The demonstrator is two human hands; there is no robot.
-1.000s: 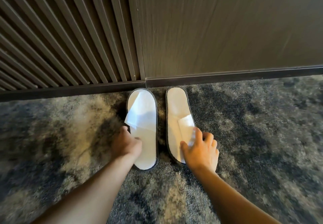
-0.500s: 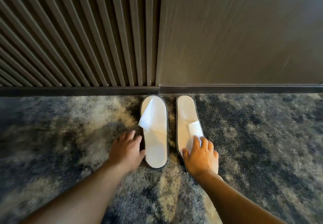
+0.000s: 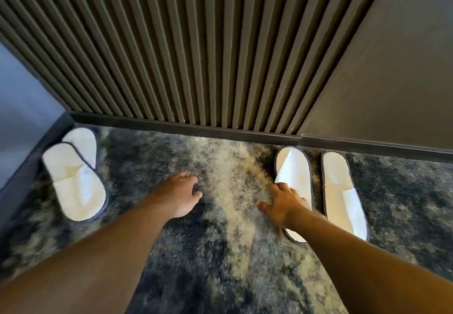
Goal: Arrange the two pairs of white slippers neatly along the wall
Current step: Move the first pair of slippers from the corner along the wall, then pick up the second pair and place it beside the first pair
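One pair of white slippers lies side by side against the dark baseboard (image 3: 186, 123) at the right: the left slipper (image 3: 293, 166) and the right slipper (image 3: 339, 186), heels toward me. My right hand (image 3: 284, 202) hovers over the left slipper's lower part with fingers spread, holding nothing. A second pair lies in the left corner, one slipper (image 3: 73, 186) stacked partly on the other (image 3: 82, 142). My left hand (image 3: 180, 194) is over bare carpet between the pairs, fingers loosely curled and empty.
Mottled grey and beige carpet (image 3: 220, 252) covers the floor. A ribbed dark wall panel (image 3: 171, 56) and a smooth panel (image 3: 392, 80) rise behind. A grey side wall (image 3: 22, 107) closes the left corner.
The view has swung left, bringing the stacked second pair into sight. Both hands have left the first pair's edges; my left hand has moved out over the carpet toward the left.
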